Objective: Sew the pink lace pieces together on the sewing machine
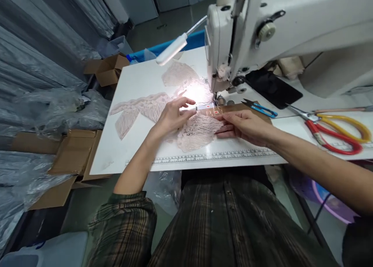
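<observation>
Pale pink lace fabric (196, 133) lies below the needle area of a white sewing machine (220, 45), its far part washed out by the lamp's glare. My left hand (175, 113) rests over the lace, left of the presser foot (215, 100), with index finger and thumb apart. At the lace's right edge is my right hand (243, 125); its thumb and fingers close on that edge, partly hiding it. Just above the lace, a brown strip (230, 108) with small red marks lies at the machine bed. More lace (145, 103) spreads out to the left.
Blue thread snips (264, 109), red-and-yellow-handled scissors (329, 129) and a black phone (274, 88) lie on the right. A lit lamp (171, 49) hangs over the white table (116, 154), which has a printed ruler (215, 157) along its front. Cardboard boxes (74, 150) stand at left.
</observation>
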### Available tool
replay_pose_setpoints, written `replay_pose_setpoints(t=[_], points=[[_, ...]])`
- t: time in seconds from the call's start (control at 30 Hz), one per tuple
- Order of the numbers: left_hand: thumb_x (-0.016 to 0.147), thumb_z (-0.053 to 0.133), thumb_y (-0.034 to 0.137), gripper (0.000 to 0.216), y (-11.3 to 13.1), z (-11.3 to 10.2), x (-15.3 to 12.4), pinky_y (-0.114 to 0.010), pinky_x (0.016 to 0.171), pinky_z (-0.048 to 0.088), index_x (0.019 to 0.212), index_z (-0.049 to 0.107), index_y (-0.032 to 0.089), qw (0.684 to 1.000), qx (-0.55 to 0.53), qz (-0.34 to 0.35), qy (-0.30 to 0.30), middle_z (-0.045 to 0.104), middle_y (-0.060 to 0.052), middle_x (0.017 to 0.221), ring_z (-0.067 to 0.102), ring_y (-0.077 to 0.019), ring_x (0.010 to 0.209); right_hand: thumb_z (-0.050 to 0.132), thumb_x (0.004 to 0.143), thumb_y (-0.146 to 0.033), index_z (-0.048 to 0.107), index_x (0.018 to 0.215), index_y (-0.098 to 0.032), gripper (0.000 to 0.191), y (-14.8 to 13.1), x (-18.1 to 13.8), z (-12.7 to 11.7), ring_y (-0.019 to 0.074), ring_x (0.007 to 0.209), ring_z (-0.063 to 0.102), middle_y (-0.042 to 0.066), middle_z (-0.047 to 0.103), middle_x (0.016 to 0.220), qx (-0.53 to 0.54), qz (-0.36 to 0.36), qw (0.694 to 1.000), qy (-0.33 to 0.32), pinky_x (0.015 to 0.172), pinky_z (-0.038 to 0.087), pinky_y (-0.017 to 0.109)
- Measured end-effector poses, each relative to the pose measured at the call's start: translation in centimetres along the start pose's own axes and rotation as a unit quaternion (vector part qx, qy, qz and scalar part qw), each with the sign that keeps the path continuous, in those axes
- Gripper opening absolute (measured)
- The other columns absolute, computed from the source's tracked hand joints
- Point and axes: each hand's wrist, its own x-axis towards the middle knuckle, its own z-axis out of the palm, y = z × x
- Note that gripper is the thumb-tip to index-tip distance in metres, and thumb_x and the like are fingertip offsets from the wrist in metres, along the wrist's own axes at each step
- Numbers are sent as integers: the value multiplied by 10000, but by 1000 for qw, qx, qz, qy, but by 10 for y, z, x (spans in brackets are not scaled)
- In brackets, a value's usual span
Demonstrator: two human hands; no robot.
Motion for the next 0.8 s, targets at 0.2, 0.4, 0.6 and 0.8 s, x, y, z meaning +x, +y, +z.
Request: replay_pose_setpoints(t=[0.2, 0.4, 0.6, 0.8], points=[[853, 734, 359, 215, 12, 19, -5, -304, 818, 554, 997, 761, 202, 996, 50, 79, -12, 743, -82, 1095, 676, -224, 1039, 727, 903, -307, 750, 892, -123, 185, 0, -2, -23, 234, 817, 763, 156, 760, 878, -7, 31, 999, 40, 778, 685, 383], [870, 707, 291, 232, 26, 36, -3, -255, 695, 504, 1072, 756, 187, 989, 49, 100, -93, 757, -71, 1001, 660, -144, 754, 866, 741, -246, 754, 807, -163, 154, 4, 2, -22, 201, 700, 745, 93, 746, 736, -63, 19, 998, 14, 634, 677, 323], [721, 848, 218, 384, 28, 56, 13, -231, 617, 471, 1094, 761, 200, 971, -74, 48, -224, 738, -44, 882, 620, -121, 645, 912, 645, -359, 745, 804, -189, 286, 13, -3, -26, 181, 662, 720, 53, 728, 739, -116, -49, 992, 26, 437, 577, 230], [787, 794, 276, 172, 14, 64, 12, -225, 492, 362, 927, 784, 178, 973, -126, -35, -192, 557, 21, 582, 431, -79, 486, 858, 706, -354, 755, 839, -203, 226, 14, -11, -35, 166, 631, 705, 42, 721, 707, -147, -87, 979, 108, 423, 546, 217]])
